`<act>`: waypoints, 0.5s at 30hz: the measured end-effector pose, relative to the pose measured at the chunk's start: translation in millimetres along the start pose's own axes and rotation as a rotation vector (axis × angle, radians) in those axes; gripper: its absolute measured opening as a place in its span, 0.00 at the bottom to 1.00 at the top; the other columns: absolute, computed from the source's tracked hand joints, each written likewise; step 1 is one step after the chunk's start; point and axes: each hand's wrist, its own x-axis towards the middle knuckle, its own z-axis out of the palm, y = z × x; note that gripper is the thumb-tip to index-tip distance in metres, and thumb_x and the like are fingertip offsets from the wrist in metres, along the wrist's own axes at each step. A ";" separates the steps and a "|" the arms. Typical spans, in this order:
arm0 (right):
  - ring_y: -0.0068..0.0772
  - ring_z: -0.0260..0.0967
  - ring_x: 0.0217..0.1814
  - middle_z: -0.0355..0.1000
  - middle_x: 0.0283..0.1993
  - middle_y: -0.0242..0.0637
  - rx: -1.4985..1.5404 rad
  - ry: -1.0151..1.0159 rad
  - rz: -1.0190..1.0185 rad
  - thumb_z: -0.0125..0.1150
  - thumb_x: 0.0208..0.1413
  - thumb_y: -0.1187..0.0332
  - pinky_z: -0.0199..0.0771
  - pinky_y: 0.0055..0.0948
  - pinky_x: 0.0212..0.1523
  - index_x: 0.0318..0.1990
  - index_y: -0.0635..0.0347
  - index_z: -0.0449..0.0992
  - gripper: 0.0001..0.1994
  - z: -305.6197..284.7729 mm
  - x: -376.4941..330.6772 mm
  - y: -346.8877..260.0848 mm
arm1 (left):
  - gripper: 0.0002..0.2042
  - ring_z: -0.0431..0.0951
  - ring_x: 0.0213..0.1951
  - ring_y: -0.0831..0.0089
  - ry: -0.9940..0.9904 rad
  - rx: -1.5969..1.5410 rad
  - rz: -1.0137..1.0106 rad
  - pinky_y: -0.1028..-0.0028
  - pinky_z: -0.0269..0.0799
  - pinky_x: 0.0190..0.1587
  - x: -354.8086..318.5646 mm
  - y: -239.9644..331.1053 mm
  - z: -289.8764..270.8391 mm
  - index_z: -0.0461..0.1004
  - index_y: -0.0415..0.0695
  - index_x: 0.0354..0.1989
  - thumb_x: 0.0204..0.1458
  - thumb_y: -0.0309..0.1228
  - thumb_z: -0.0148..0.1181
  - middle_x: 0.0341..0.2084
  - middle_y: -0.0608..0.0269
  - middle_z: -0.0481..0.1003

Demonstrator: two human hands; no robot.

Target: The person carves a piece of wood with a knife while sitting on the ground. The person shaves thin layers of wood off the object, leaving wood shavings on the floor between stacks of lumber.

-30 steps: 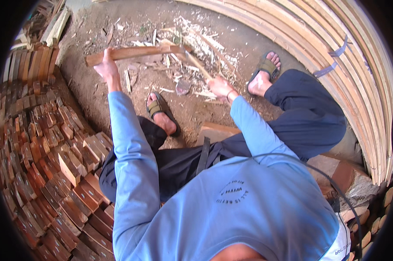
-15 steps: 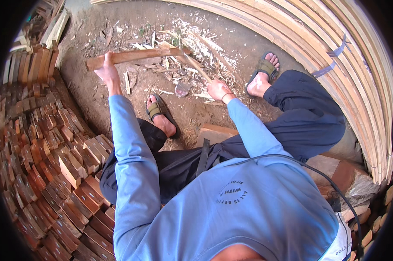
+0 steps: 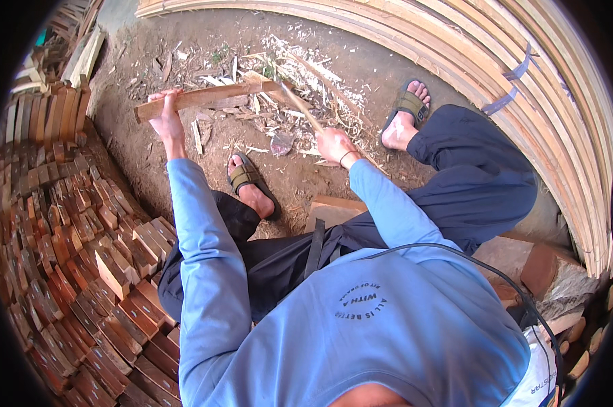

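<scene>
My left hand (image 3: 165, 114) grips a long reddish wooden stick (image 3: 208, 97) near its left end and holds it level above the dirt. My right hand (image 3: 335, 145) is closed around the handle of a long thin blade tool (image 3: 300, 108). The tool's tip rests against the right end of the stick. Pale wood shavings (image 3: 300, 74) lie scattered on the ground below the stick. My two sandalled feet (image 3: 249, 184) are planted on the dirt at either side of my right hand.
A big stack of short reddish wood blocks (image 3: 76, 258) fills the left side. Long pale curved slats (image 3: 524, 88) lean along the right and top. A flat wooden board (image 3: 333, 211) sits under me on the dirt (image 3: 184, 54).
The stick's right end has dropped slightly while my left hand keeps its grip. My right hand has drawn the tool a little toward me along the stick's end.
</scene>
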 end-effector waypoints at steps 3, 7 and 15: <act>0.56 0.75 0.27 0.73 0.24 0.56 0.067 0.073 -0.021 0.48 0.64 0.57 0.74 0.49 0.32 0.32 0.68 0.78 0.21 -54.2 -14.3 -54.9 | 0.09 0.80 0.40 0.64 0.013 -0.010 -0.029 0.66 0.74 0.52 -8.1 -2.1 -5.4 0.65 0.43 0.34 0.53 0.17 0.58 0.33 0.58 0.76; 0.58 0.75 0.27 0.74 0.25 0.57 0.122 -0.004 0.042 0.47 0.64 0.59 0.75 0.49 0.33 0.32 0.68 0.78 0.20 -37.3 -12.5 -40.7 | 0.08 0.80 0.40 0.65 0.002 -0.052 -0.008 0.65 0.74 0.52 -0.3 -8.2 -6.3 0.65 0.43 0.34 0.53 0.19 0.57 0.33 0.57 0.77; 0.56 0.74 0.24 0.70 0.19 0.54 0.102 0.163 -0.080 0.50 0.64 0.61 0.72 0.46 0.26 0.29 0.70 0.76 0.19 -69.8 -13.5 -72.8 | 0.07 0.80 0.41 0.64 0.046 -0.025 -0.037 0.64 0.73 0.54 -3.9 -4.8 -10.6 0.65 0.43 0.33 0.53 0.19 0.58 0.33 0.56 0.77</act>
